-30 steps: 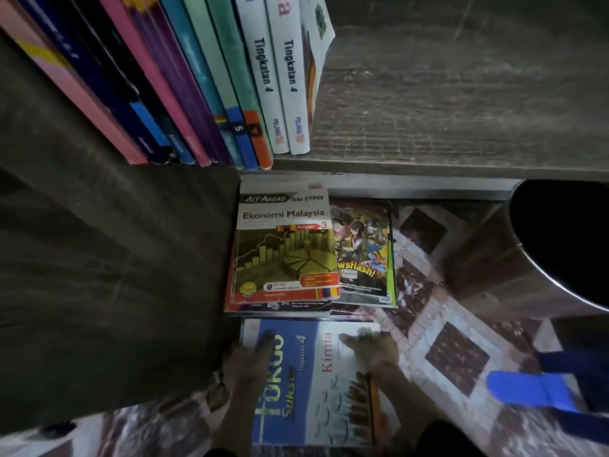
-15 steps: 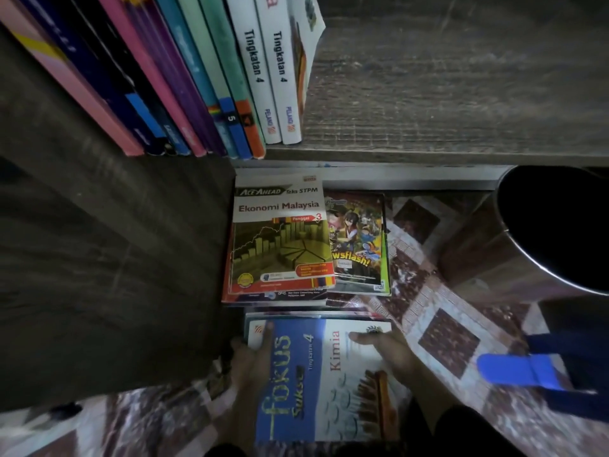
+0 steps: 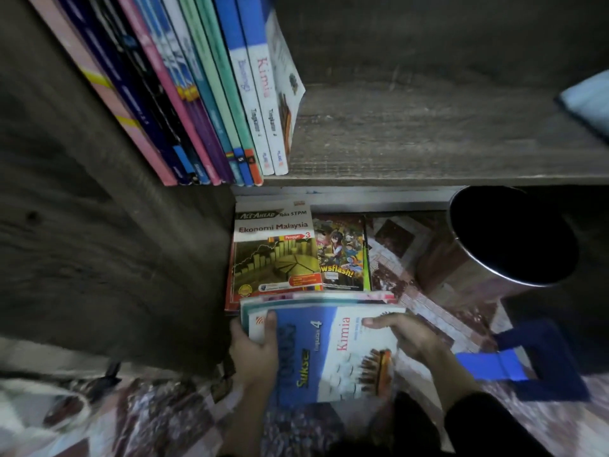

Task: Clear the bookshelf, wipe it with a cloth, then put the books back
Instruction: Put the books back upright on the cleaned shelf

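A small stack of books, topped by a blue and white Kimia book [image 3: 329, 351], is held over the patterned floor. My left hand [image 3: 253, 351] grips the stack's left edge with the thumb on the cover. My right hand [image 3: 405, 338] holds its right edge, fingers over the top. Just beyond lie an Ekonomi Malaysia book [image 3: 276, 252] and a comic [image 3: 342, 255] flat on the floor. Above them the dark wooden shelf [image 3: 428, 140] carries a leaning row of books [image 3: 197, 103] at its left; the rest of the board is bare.
A metal bin [image 3: 507, 252] stands on the floor to the right, under the shelf edge. A blue and navy object [image 3: 514, 361] lies right of my right hand. The shelf's dark side panel [image 3: 99, 242] fills the left. Something pale blue [image 3: 590, 100] sits on the shelf's far right.
Both hands have closed further round the Kimia stack and lifted it up towards the flat books. The view has tilted up, showing more of the shelf.
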### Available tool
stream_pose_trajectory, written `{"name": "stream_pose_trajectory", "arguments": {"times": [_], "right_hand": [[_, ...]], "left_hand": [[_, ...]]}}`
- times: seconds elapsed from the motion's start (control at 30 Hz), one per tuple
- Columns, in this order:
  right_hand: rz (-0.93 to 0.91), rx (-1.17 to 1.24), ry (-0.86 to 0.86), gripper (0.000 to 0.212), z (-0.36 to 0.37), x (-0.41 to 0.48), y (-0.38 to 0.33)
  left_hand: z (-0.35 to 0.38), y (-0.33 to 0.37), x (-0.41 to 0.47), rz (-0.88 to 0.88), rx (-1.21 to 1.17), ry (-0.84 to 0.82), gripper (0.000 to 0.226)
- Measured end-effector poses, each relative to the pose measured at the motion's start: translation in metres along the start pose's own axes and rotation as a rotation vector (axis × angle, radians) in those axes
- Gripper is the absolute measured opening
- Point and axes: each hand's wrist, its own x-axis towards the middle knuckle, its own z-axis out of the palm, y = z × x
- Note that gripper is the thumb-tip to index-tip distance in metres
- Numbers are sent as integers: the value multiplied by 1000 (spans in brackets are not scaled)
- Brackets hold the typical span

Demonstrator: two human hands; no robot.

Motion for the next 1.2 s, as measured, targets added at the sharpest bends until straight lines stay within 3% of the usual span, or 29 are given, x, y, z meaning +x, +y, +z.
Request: {"name": "stream_pose_trajectory", "arguments": {"times": [0.13, 0.2, 0.33, 0.43, 0.6, 0.73, 0.93, 1.03, 1.1, 1.2], "right_hand": [[-79, 10, -57, 57, 2, -56, -54], [-181, -12, 10, 44, 0, -75, -68], [-356, 23, 222, 61, -4, -104, -84], [-399, 20, 262, 65, -7, -124, -96], [-614, -357, 263, 49, 4, -167, -136], [-799, -580, 263, 71, 33, -203, -160], [-904, -230, 445, 61, 34, -238, -164], [-914, -37, 430, 52, 33, -255, -170], [-901, 143, 406, 38, 30, -262, -172], [-863, 341, 361, 36, 25, -266, -175]], "left_hand": [[-6, 50, -9, 203, -49, 26, 58], [-9, 72, -12, 303, -70, 49, 59], [-16, 121, -22, 485, -58, 78, 55], [-22, 157, -33, 651, -14, 59, 61], [-34, 208, -46, 847, 48, 112, 66], [-34, 246, -63, 1016, 75, 109, 63], [-26, 305, -73, 1201, 85, 94, 59], [-11, 333, -74, 1274, 177, 134, 75], [0, 339, -73, 1164, 222, 162, 95], [12, 326, -70, 909, 187, 151, 110]]}}
